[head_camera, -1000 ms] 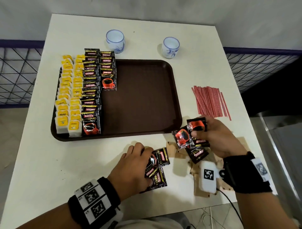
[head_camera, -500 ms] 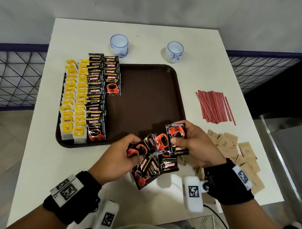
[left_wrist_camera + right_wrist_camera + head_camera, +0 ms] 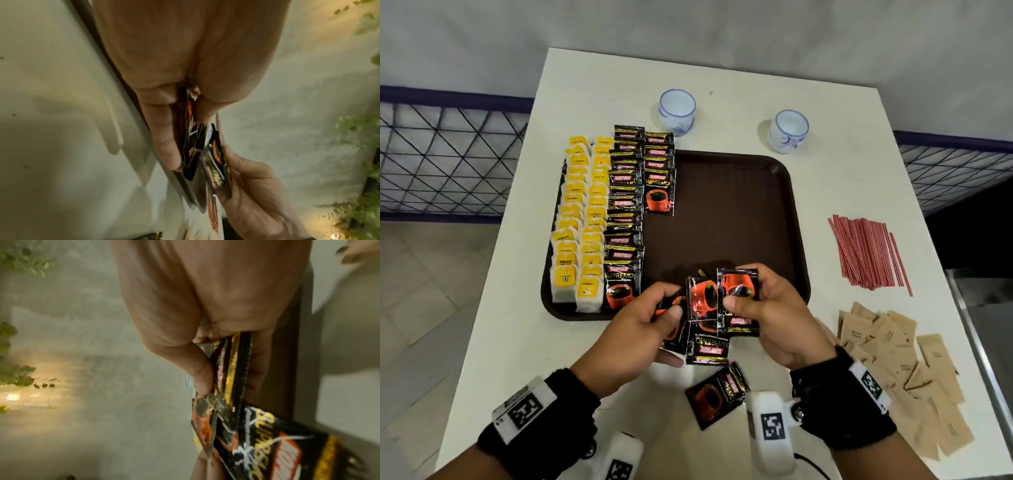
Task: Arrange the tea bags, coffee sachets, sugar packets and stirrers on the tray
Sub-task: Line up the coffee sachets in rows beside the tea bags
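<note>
White table [image 3: 825, 192], hands hiding held sachets [image 3: 703, 301]

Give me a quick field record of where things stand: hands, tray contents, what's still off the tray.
left hand: grips a fan of coffee sachets
right hand: pinches the rightmost sachet of that fan
tray: two rows of yellow tea bags at left, then two rows of coffee sachets, the second short; rest bare
loose sachet: on the table near the right wrist
stirrers: on the table, right of the tray
sugar packets: heap on the table, near right
cups: two, beyond the tray
</note>
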`<control>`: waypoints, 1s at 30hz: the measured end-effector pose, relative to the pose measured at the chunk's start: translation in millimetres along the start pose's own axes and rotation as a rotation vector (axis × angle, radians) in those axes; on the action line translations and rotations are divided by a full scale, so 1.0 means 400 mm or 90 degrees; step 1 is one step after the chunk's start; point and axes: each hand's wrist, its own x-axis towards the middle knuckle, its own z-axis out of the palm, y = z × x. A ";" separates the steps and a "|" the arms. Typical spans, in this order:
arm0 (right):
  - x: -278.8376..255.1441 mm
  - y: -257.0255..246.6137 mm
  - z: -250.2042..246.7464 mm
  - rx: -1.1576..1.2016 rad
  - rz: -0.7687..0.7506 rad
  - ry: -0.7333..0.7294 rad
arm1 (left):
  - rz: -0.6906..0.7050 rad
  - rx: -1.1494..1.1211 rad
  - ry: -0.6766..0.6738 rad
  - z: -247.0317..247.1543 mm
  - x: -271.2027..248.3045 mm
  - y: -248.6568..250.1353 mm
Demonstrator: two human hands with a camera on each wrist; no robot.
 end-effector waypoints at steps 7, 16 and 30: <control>0.034 0.006 0.071 -0.041 -0.023 0.044 | 0.013 -0.020 0.008 -0.028 0.014 0.015; 0.045 -0.001 0.104 -0.193 -0.013 0.106 | 0.019 -0.012 0.090 -0.057 0.027 -0.003; 0.086 -0.057 0.036 -0.172 0.006 0.116 | 0.047 -0.009 0.087 -0.116 -0.016 -0.022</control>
